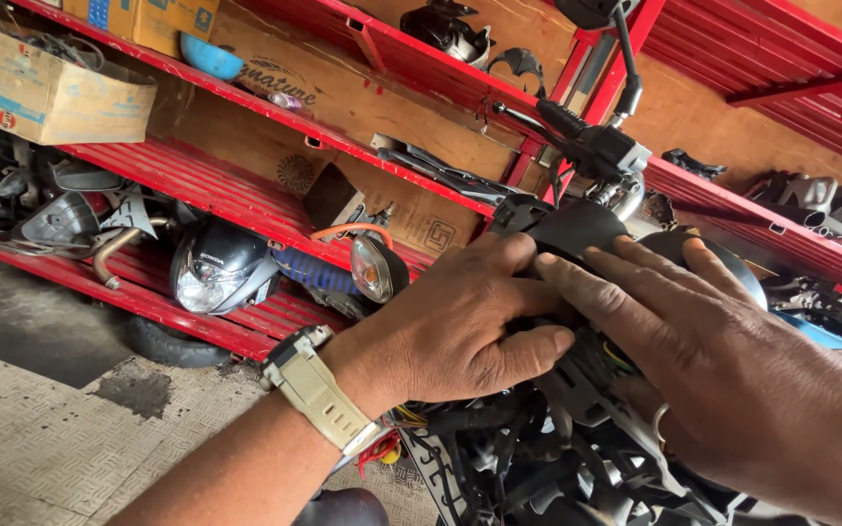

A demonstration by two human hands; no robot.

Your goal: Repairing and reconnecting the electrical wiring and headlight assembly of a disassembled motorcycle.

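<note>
1. The left hand (460, 326) lies palm-down at the centre, fingers (528, 346) loosely spread and pressed on a black motorcycle cowl (577, 229); it grips nothing that can be seen.
2. A beige wristwatch (316, 388) sits on that wrist, toward 7 o'clock of the hand.
3. The right hand (704, 341) comes in from 4 o'clock, fingers (596, 292) stretched flat over the same cowl and the wiring (606, 365) below; its fingertips touch the left hand's.
4. The cowl sits at 1 o'clock of the left hand, below the handlebar lever (557, 117).
5. At 10 o'clock, red shelves (197, 180) hold a headlight (218, 268), a turn signal (374, 268) and a cardboard box (51, 93).
</note>
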